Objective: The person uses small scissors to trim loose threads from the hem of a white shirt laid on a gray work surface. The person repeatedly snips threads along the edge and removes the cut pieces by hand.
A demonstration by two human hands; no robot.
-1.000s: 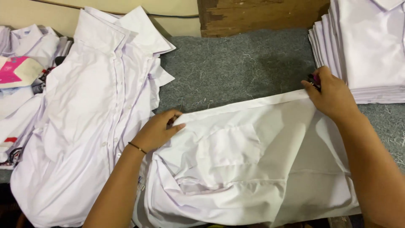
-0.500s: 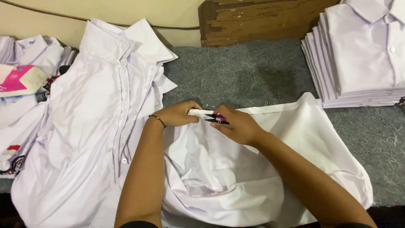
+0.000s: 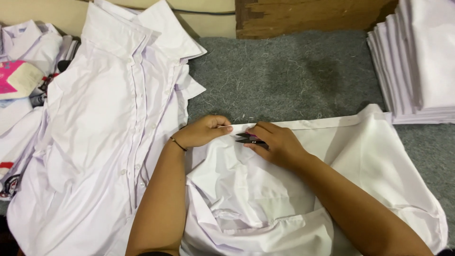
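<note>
A white shirt [image 3: 369, 156] lies spread on the grey felt surface [image 3: 294, 76] in front of me. My left hand [image 3: 204, 132] pinches its upper hem at the left end, a thin bracelet on the wrist. My right hand [image 3: 277, 144] rests on the cloth just beside it and holds small black thread snips [image 3: 249, 138] with a pink spot, their tips pointing left toward my left fingers, close to the hem.
A heap of unfolded white shirts [image 3: 99, 132] covers the left side. A neat stack of folded white shirts [image 3: 417, 61] stands at the far right. A wooden block [image 3: 303, 16] sits at the back. A pink and white item [image 3: 16, 78] lies at the far left.
My right hand came from the shirt's right corner to the left end of the hem, beside my left hand. The snips now point at the hem. The camera moved closer.
</note>
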